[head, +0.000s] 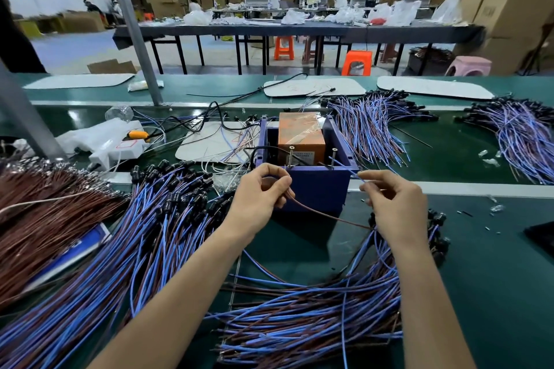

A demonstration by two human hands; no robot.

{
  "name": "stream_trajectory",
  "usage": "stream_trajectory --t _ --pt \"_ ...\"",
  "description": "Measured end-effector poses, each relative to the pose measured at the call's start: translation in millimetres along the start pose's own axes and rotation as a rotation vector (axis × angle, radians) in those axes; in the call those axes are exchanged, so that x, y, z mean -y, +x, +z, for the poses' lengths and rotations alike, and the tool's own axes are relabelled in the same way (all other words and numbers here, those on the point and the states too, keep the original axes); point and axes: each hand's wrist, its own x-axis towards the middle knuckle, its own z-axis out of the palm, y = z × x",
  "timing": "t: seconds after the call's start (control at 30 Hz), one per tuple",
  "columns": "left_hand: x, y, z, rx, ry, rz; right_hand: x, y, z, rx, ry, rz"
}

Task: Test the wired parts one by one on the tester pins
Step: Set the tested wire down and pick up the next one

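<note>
Brown wire [314, 212]: pinched between thumb and forefinger of the left hand [260, 197], end just below the left pin [290, 156].
Blue wire [347, 169]: pinched in fingertips of the right hand [395, 203], tip beside the right pin [334, 155].
Tester box [314, 188]: stood between the two hands.

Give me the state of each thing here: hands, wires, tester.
Left hand, pinches brown wire.
Right hand, pinches blue wire.
Brown wire, runs from hand to hand.
Blue wire, tip at right pin, contact unclear.
Tester, top open, pins upright.
</note>
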Motion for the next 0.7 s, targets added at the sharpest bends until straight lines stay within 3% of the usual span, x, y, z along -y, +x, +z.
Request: stream_trajectory --t 0.7 --pt "-4.2 -2.7 4.0 0.16 0.091 0.038 -9.4 -0.1 7.7 -0.069 -0.046 -0.047"
